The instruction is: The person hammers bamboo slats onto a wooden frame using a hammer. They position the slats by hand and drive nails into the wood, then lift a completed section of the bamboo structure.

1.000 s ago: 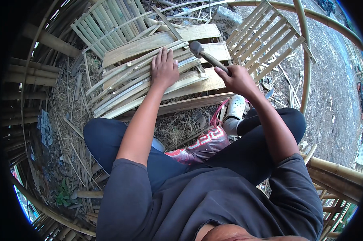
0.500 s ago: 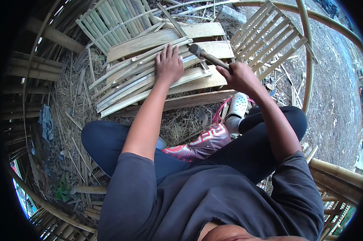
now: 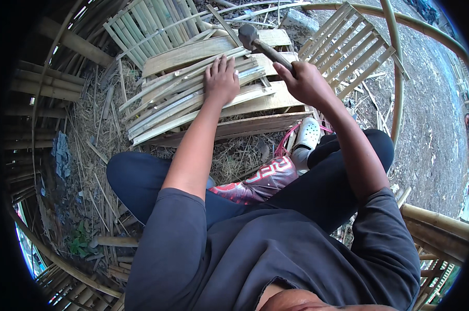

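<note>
My right hand (image 3: 308, 82) grips the wooden handle of a hammer (image 3: 265, 47), its dark head up and to the left above the boards. My left hand (image 3: 223, 83) lies on a bundle of thin bamboo slats (image 3: 167, 106), fingers stretched out and slightly apart. Under the slats is a low bench of pale wooden boards (image 3: 193, 53), partly hidden by them. Whether my left hand pins something small under its fingertips does not show.
A slatted bamboo panel (image 3: 149, 26) leans at the far left, and a slatted bamboo rack (image 3: 348, 46) stands at the far right. A grey stone block (image 3: 299, 22) sits between them. Straw and offcuts litter the ground. Near my shoe (image 3: 309, 132) lies a printed red-and-dark bag (image 3: 263, 181).
My right hand has raised the hammer, its head moving up and away from the slats. My left hand keeps its place on the slats; the view has shifted slightly.
</note>
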`<state>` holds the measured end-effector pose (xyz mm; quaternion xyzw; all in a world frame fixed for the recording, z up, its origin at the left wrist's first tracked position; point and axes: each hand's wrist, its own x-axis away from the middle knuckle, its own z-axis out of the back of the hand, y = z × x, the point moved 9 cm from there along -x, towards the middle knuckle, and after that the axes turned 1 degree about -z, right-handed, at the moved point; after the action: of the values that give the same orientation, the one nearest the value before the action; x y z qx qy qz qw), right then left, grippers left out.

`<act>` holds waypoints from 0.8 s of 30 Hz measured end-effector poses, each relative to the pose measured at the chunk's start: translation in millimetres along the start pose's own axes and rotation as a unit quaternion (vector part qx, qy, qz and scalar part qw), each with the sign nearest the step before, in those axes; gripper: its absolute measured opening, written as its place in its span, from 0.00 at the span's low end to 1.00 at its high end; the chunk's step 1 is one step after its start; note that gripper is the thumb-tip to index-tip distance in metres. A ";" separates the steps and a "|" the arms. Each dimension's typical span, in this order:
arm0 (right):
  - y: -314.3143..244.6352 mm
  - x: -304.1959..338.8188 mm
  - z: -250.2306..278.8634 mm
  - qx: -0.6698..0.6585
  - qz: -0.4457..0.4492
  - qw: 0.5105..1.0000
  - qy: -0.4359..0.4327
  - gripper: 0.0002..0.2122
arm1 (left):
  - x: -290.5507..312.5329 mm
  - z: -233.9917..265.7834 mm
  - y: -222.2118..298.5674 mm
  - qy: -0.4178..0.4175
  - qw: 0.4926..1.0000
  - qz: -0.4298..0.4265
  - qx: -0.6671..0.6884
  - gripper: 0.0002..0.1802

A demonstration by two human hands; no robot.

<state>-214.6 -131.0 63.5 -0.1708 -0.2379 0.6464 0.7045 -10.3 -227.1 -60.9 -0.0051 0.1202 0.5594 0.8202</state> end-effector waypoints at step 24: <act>10.1 8.8 -23.9 0.050 0.010 0.998 0.039 0.33 | -0.5 1.0 9.9 -0.005 1.000 0.006 -0.008 0.32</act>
<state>-209.2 -119.6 39.1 -0.1625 -0.1760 0.6572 0.7147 -19.3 -223.7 -58.7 -0.0076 0.1115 0.5655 0.8172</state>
